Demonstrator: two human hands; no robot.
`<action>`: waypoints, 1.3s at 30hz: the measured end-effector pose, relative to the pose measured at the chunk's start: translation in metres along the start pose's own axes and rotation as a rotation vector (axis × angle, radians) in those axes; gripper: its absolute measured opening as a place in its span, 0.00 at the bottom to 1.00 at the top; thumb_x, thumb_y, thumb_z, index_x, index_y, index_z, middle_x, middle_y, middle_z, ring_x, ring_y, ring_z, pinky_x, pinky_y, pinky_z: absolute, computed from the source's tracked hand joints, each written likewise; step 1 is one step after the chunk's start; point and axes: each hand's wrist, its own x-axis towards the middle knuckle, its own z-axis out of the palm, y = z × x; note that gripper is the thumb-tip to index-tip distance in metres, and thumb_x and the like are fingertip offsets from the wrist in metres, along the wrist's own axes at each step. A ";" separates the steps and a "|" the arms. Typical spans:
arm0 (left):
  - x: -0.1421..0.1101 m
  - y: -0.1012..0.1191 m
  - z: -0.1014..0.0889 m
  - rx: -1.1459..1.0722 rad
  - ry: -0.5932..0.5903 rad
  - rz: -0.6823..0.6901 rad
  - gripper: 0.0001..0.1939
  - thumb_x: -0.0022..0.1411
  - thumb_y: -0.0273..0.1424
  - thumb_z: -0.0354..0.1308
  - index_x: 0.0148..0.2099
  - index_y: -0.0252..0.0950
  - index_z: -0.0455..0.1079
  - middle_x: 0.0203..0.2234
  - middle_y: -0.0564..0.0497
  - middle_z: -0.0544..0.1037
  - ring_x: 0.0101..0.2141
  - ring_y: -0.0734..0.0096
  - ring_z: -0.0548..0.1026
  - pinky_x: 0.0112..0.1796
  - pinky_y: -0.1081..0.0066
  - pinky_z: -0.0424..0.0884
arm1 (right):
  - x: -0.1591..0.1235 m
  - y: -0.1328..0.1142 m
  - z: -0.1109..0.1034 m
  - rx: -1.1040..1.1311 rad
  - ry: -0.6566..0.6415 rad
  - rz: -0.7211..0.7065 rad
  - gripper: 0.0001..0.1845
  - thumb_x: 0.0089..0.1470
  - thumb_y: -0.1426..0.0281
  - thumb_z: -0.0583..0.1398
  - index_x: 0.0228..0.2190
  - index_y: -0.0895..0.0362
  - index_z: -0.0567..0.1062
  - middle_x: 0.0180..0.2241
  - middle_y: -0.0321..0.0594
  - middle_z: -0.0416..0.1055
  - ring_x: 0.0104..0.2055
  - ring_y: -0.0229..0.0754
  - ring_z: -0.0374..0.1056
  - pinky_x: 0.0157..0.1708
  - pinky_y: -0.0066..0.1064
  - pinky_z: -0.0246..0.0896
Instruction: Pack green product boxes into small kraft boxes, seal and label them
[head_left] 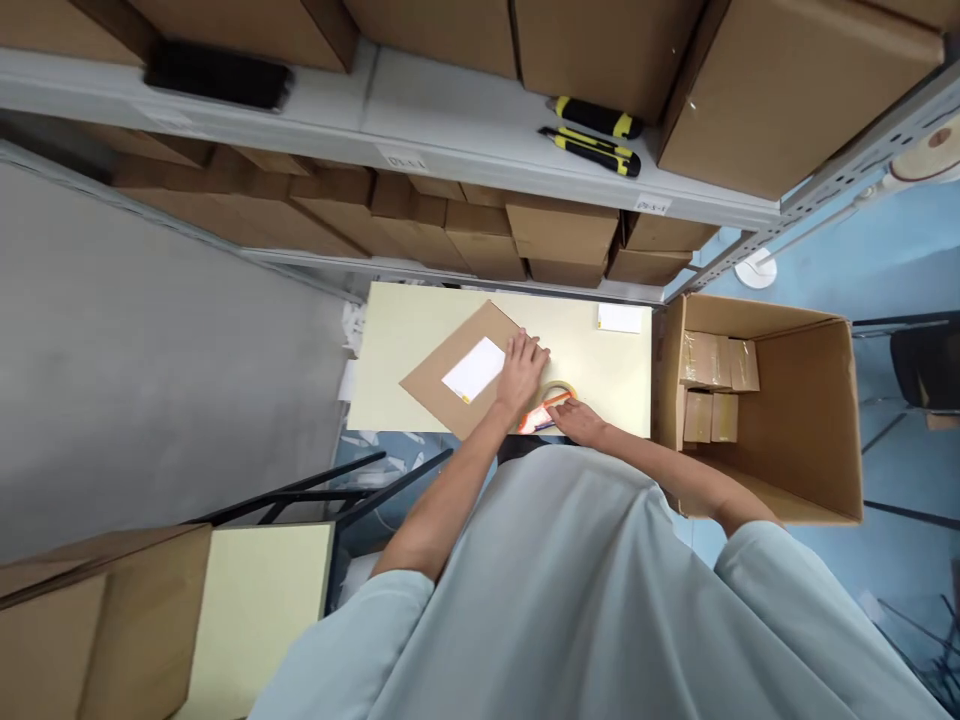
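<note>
Two bare hands are over a pale table (382, 345): the right hand (579, 421), nearer, is closed on an orange-and-white tape dispenser (535, 418); toward its ten o'clock, the left hand (523, 368) lies flat, fingers slightly parted, on a brown cardboard package (465, 344) bearing a white label (474, 370). From the right hand, a white pad (619, 318) lies at one o'clock, an open carton (806, 400) with small boxes (709, 360) stands at three, and, farther, two black-and-yellow cutters (596, 150) rest on a shelf (442, 95) at twelve.
</note>
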 end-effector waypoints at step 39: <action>-0.013 0.015 -0.040 -0.160 0.287 -0.854 0.35 0.79 0.46 0.52 0.79 0.35 0.63 0.84 0.29 0.41 0.83 0.31 0.33 0.72 0.18 0.31 | 0.007 0.031 0.010 -0.072 -0.003 0.016 0.35 0.66 0.85 0.54 0.72 0.76 0.64 0.56 0.65 0.82 0.59 0.55 0.81 0.65 0.43 0.65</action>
